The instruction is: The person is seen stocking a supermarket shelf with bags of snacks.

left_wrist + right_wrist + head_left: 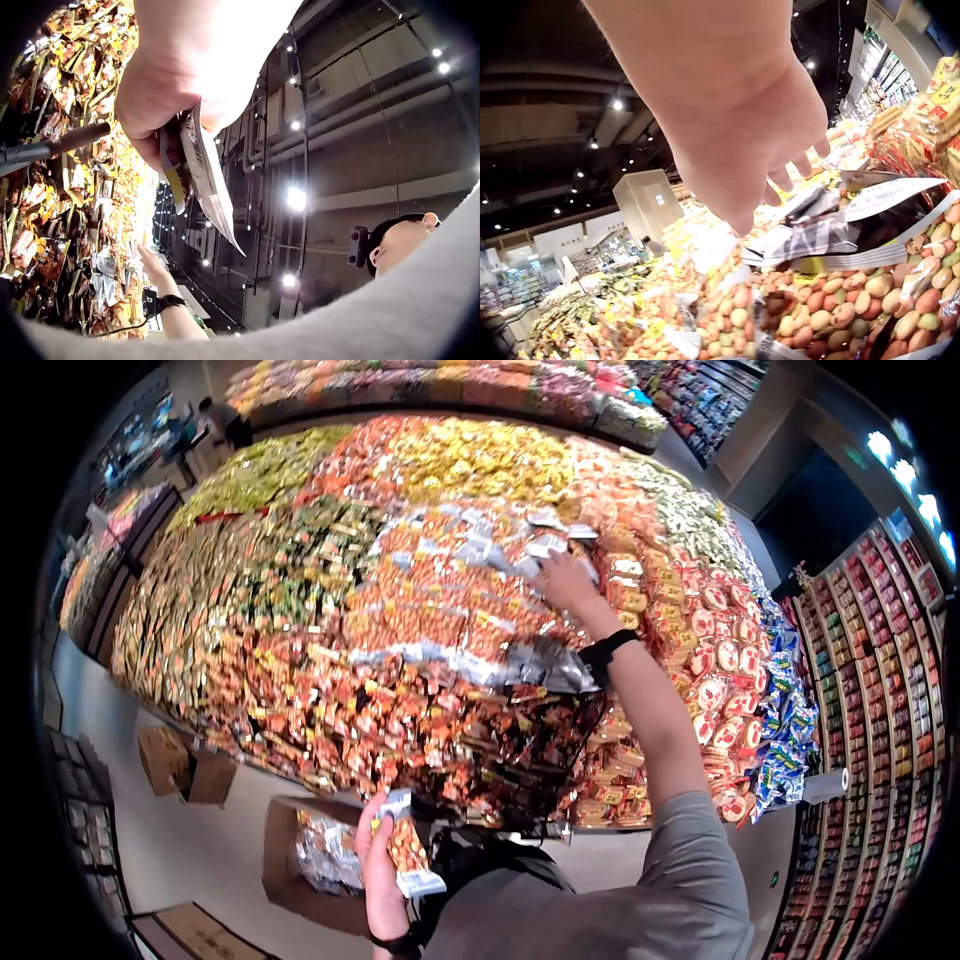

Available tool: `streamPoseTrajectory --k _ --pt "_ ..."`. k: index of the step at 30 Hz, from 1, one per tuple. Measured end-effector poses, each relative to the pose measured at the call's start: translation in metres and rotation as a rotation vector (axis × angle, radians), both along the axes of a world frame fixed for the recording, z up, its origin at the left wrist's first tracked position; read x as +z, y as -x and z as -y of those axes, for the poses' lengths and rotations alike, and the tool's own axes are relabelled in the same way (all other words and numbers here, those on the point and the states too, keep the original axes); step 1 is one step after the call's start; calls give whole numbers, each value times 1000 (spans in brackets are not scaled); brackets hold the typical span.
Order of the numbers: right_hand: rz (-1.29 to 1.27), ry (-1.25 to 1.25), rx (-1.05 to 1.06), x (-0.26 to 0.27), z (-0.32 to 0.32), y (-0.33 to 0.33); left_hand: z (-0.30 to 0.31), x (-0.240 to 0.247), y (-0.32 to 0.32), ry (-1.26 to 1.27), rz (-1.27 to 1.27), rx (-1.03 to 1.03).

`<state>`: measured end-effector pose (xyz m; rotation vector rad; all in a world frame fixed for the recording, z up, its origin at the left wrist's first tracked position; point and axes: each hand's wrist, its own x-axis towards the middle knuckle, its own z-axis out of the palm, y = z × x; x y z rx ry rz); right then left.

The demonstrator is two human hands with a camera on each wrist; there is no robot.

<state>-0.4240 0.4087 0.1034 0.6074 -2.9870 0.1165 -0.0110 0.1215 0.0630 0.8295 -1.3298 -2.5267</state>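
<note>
My left hand (377, 865) grips a small clear-and-silver snack packet (408, 848) with round brown nuts showing inside, low over the near edge of the display. In the left wrist view the same packet (208, 166) juts out from between thumb and fingers, seen edge-on. My right hand (568, 582) reaches far over the heap, at the upper right of the nut packets (430, 605). In the right wrist view its fingers (801, 163) are spread and loosely bent, right above silver packet ends (814, 225). Packets full of reddish and tan nuts (855, 307) lie below it.
An open cardboard box (285, 860) with silver packets stands on the floor beside my left hand. Dark red snack packets (400, 730) fill the near slope, round red-and-white packs (715, 660) the right. A tall stocked shelf (870, 730) stands farther right.
</note>
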Motion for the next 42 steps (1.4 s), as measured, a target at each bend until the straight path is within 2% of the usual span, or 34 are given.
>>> streamPoseTrajectory --k 2,5,6,8,10,12,15,17,20,22,23,26,28,30,32,33,34,35,36,37,38,40,42 --pt "66 176 188 11 4 -22 0 7 5 66 -60 -56" --pt "341 330 364 81 52 -111 1 23 14 29 -104 -113" --pt "386 389 425 90 61 -135 0 25 20 -22 -147 -122" --pt "442 625 720 75 75 -176 -1 23 32 -6 -204 -90" --pt "673 534 559 101 97 -239 -6 35 44 -12 -279 6" --pt "866 480 541 98 113 -271 -7 44 52 56 -323 70" --pt "874 527 423 69 127 -293 -9 47 61 131 -387 89" --pt "834 582 408 55 130 -290 -7 44 65 242 -425 114" --pt "829 617 325 61 134 -280 1 38 71 205 -444 211" --pt "754 551 404 79 134 -274 9 43 73 193 -413 254" --pt "735 648 399 76 134 -275 14 41 75 225 -402 311" --pt "635 594 444 80 126 -268 33 50 77 202 -351 418" --pt "635 582 399 82 117 -253 45 52 77 164 -371 428" --pt "385 842 370 60 101 -229 55 47 71 114 -340 369" --pt "693 883 44 64 81 -196 59 30 63 101 -323 283" --pt "538 1059 151 59 71 -182 58 24 60 107 -288 246" --pt "652 1064 -73 62 61 -161 54 20 59 114 -308 225" --pt "650 1333 -115 63 50 -149 49 19 57 101 -292 204" --pt "432 1417 -178 58 45 -138 45 20 55 89 -275 183" --pt "345 1270 -268 57 38 -115 46 15 53 85 -275 141" --pt "269 1303 -266 54 30 -99 44 10 52 88 -298 114" --pt "212 1386 -127 32 12 -45 43 8 50 126 -301 64" --pt "134 1401 -141 17 10 3 42 5 48 185 -288 50"
